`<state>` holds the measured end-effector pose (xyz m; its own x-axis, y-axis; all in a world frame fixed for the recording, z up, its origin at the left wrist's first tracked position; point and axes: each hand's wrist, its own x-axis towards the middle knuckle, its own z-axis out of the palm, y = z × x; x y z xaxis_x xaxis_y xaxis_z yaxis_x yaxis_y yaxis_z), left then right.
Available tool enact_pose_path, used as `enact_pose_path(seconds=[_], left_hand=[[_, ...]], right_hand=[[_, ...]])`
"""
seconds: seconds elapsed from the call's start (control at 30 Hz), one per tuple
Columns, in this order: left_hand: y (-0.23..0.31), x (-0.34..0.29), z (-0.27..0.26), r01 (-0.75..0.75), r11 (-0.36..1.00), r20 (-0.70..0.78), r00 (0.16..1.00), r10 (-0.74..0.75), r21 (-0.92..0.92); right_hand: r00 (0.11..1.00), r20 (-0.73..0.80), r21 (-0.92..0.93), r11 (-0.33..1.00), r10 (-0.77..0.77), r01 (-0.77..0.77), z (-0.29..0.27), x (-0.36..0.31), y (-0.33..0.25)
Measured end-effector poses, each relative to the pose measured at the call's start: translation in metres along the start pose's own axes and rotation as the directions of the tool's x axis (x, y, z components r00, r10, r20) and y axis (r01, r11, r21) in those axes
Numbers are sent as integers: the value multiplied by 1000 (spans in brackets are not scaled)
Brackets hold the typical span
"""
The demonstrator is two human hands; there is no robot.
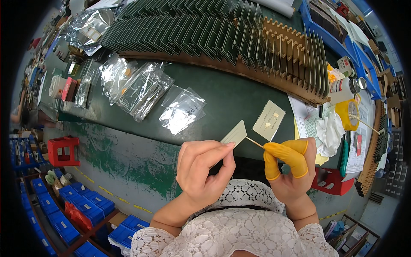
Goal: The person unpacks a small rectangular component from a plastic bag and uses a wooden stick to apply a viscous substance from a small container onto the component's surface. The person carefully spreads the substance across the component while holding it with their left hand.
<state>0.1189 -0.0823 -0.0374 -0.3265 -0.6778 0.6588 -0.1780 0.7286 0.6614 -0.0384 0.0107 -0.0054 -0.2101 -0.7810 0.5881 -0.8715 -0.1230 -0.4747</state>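
Observation:
My left hand (203,169) pinches a thin pale card-like plate (236,133) between thumb and fingertips, tilted above the table's front edge. Yellow finger cots cover some fingers of my right hand (294,171), which is closed on a slim wooden stick (256,143). The stick's far end meets the right edge of the plate or lies very near it; I cannot tell whether they touch. Just beyond my hands, a second pale plate (269,121) with worn, brownish patches lies on the dark green tabletop (227,92).
Long brown slotted racks (209,58) of upright dark green boards span the back. Clear plastic bags (184,110) lie at left. On the right are a white bottle (341,90), yellow tape roll (346,115), crumpled white cloth (329,135) and papers. A red stool (63,151) stands on the floor.

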Motion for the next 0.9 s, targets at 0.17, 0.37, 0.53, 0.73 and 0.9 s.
enact_pose_path(seconds=[0.17, 0.37, 0.53, 0.73, 0.9], left_hand=[[0, 0, 0, 1, 1000, 0, 1000, -1, 8], [1, 1, 0, 24, 1000, 5, 1000, -24, 12], [1, 0, 0, 29, 1000, 1, 1000, -29, 9], [1, -1, 1, 54, 999, -17, 998, -54, 1], [1, -1, 1, 53, 999, -16, 998, -53, 5]], right_hand=[[1000, 19, 2, 1000, -6, 6, -1, 0, -1], [1000, 21, -9, 1000, -21, 21, 0, 0, 0], [999, 31, -15, 999, -32, 32, 0, 1, 0], [1000, 21, -17, 1000, -17, 17, 1, 1, 0], [1000, 22, -18, 1000, -20, 20, 1, 1, 0]])
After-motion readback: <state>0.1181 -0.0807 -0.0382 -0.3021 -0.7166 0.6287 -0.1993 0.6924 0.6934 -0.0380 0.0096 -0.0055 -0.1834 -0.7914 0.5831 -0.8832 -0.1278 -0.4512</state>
